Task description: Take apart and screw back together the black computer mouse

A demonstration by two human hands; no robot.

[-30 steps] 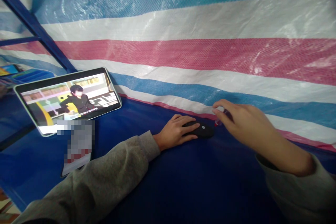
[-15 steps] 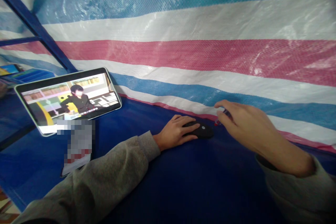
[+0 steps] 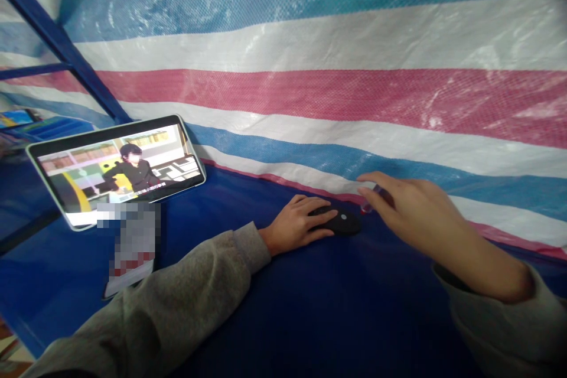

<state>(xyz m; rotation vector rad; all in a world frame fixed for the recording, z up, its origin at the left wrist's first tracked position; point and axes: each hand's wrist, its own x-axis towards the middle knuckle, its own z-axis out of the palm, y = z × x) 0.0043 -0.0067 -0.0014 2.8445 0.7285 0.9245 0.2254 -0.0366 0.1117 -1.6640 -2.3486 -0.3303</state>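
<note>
— Striped tarp [image 3: 310, 41] in blue, white and pink is hanging right across the back, and dark blue sheeting [image 3: 310, 307] is covering the surface under both arms. What are you seeing out past the left hand [image 3: 295, 227]?

— Blue metal bars [image 3: 57, 41] are slanting up in the corner. A tablet [image 3: 115, 168] is leaning back well off to that hand's outer side, and its screen is showing a cartoon. A flat white card [image 3: 128, 274], blurred over, is lying just in front of it.

— And the hand itself?

— It's coming out of a grey sleeve [image 3: 177, 301] and lying palm down. The fingers are half curling over the near end of a black oval device [image 3: 344, 223]. It's resting on the device rather than gripping it.

— Where is the device sitting?

— Flat on the sheeting, near the foot of the tarp. It's poking out past the left fingertips toward the right hand [image 3: 411, 212].

— What is that one doing?

— It's hovering just beyond the device's far end. Thumb and forefinger are pinching a small slim item [image 3: 367, 208] with its reddish tip pointing down, just beside the device. The other fingers are curling loosely behind. I can't tell what the item is, or whether it's touching the device.
</note>
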